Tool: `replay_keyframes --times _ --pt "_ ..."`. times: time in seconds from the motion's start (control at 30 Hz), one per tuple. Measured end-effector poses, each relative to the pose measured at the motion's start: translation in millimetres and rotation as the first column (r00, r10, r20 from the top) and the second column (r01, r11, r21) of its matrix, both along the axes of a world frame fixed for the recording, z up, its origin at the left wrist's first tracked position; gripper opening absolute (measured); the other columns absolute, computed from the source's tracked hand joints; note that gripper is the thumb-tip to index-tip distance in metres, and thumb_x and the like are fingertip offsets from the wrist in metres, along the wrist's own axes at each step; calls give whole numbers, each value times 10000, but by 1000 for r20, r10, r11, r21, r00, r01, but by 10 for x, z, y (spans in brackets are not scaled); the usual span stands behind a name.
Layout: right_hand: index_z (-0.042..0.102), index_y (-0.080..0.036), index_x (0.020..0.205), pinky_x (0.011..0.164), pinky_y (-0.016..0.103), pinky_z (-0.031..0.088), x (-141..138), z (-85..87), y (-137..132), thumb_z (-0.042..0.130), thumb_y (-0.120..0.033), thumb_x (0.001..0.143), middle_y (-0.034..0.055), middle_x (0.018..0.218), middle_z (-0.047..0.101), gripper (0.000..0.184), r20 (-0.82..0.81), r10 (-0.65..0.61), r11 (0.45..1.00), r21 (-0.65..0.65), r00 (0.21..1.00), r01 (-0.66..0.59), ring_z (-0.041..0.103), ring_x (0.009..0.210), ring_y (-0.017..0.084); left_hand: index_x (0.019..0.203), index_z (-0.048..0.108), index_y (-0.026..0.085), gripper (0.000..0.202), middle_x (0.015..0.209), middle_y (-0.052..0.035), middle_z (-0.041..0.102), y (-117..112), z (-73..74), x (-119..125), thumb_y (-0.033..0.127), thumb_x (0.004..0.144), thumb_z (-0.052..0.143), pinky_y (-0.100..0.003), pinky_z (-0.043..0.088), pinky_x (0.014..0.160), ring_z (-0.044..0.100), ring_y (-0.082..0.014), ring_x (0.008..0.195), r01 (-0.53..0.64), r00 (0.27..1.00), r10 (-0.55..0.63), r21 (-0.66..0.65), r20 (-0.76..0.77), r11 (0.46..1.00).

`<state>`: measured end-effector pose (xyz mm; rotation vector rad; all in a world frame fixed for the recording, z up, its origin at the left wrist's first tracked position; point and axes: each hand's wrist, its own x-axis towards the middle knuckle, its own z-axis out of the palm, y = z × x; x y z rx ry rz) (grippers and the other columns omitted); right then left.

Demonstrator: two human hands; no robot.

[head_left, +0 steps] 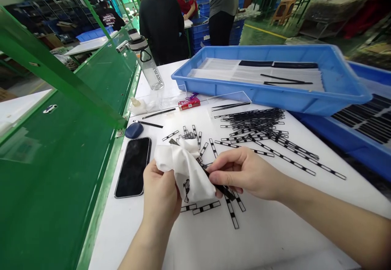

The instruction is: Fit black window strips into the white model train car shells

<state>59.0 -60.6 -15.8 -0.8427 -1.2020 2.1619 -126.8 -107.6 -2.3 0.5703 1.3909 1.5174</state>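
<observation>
My left hand (160, 196) grips a crumpled white cloth (186, 170) from below. My right hand (241, 172) pinches a black-and-white patterned strip (226, 192) against the cloth, and one end of the strip disappears into the folds. Several similar strips lie loose on the white table (275, 233) around and beneath both hands. A larger tangled heap of black strips (253, 125) lies beyond my right hand. A black smartphone (132, 167) lies face up to the left of my left hand, not touching it.
A blue plastic tray (269, 99) holding stacked strip sheets sits at the back, with another blue tray (351, 150) at the right. Tweezers (230, 106), a red box (189, 104), a water bottle (146, 64) and a dark blue pouch (133, 130) stand nearby. A green panel (58, 180) runs along the left. Co-workers stand beyond the table.
</observation>
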Motion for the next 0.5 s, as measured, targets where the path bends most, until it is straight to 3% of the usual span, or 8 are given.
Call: replay_keyframes --times 0.17,0.5 --pt "833 -191 820 433 189 405 -10 29 -14 979 -201 690 34 691 800 197 14 18 1000 -7 1000 -17 734 601 152 665 671 183 132 590 36 574 8 16 -48 114 560 712 -215 446 489 544 -122 554 -24 1000 24 26 1 999" --pt "861 -202 857 418 176 414 23 6 -13 957 -259 738 59 777 825 163 48 52 997 48 997 -54 741 633 148 607 553 196 170 558 70 426 17 38 -46 121 570 700 -200 389 463 408 -80 512 -61 997 58 70 42 996"
